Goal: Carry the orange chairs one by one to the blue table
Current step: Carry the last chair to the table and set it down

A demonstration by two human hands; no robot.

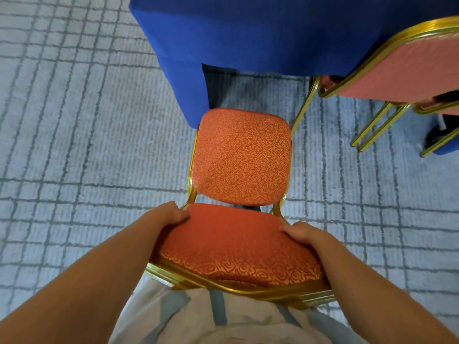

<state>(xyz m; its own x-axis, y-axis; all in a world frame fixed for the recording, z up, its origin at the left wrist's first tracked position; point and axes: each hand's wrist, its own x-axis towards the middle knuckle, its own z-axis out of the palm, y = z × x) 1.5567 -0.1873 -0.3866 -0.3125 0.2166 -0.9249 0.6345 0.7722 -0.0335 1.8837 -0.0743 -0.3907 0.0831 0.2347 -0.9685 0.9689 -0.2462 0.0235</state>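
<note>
An orange chair [242, 157] with a patterned cushion and gold metal frame is held in front of me, tilted so its backrest points toward the blue table [260, 33]. My left hand [171, 213] grips the seat's left edge. On the seat's right edge, my right hand [301, 233] grips the cushion. The backrest top is close to the table's blue cloth corner. A second orange chair [407, 70] with a gold frame stands at the table on the right, seen from behind.
Grey carpet [87, 145] with a dark grid pattern covers the floor on the left and around the chairs. The blue tablecloth hangs to the floor at the corner. A dark object [439, 132] lies under the table at the far right.
</note>
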